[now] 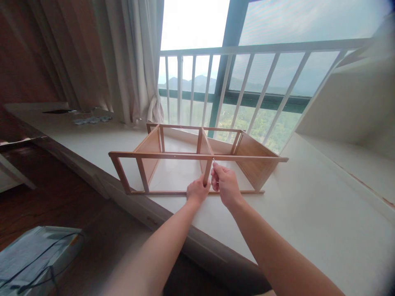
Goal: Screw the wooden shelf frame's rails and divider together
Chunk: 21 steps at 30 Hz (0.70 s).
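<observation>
A brown wooden shelf frame (185, 156) lies on its side on the white window ledge, its panels standing upright between the rails. My left hand (198, 190) is closed around the lower end of the frame's middle crosspiece, near the bottom rail. Just right of it, my right hand (225, 183) pinches a thin metal hex key (213, 160). The key's tip meets the top rail where the middle crosspiece joins it. Most of the key is hidden by my fingers.
Behind the frame stand a white railing (247, 50) and a window. A grey curtain (138, 61) hangs at left, with small clear-wrapped items (92, 119) on the ledge beside it. Lower left, a pale box-like object (37, 255) with a black cable sits below the ledge.
</observation>
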{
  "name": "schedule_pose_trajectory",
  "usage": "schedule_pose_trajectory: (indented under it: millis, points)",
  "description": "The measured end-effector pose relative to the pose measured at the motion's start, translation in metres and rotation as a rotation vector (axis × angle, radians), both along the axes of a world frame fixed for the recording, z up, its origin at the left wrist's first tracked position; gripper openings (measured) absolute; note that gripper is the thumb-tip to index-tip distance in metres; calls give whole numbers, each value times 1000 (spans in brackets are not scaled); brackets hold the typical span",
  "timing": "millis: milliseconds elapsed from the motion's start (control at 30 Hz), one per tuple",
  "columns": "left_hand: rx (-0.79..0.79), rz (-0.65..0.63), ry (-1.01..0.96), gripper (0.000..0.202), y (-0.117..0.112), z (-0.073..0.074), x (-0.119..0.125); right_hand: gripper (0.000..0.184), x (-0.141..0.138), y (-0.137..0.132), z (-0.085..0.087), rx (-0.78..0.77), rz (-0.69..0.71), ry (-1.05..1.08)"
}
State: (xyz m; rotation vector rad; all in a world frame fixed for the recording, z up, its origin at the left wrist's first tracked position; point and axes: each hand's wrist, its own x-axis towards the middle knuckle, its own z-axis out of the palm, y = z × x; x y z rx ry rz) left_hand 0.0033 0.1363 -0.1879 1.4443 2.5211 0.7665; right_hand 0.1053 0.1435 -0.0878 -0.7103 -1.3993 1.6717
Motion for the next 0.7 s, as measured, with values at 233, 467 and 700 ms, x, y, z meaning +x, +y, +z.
schedule_pose_trajectory:
  millis: [233, 467, 700]
  points:
    - [0, 4, 3, 45, -1, 1, 2, 48, 1, 4, -1, 209, -89, -121]
    - [-14, -7, 5, 44, 1, -1, -1, 41, -1, -2, 11, -60, 46, 2]
    - [-43, -26, 1, 38, 4, -5, -3, 23, -3, -6, 18, -561, 285, 426]
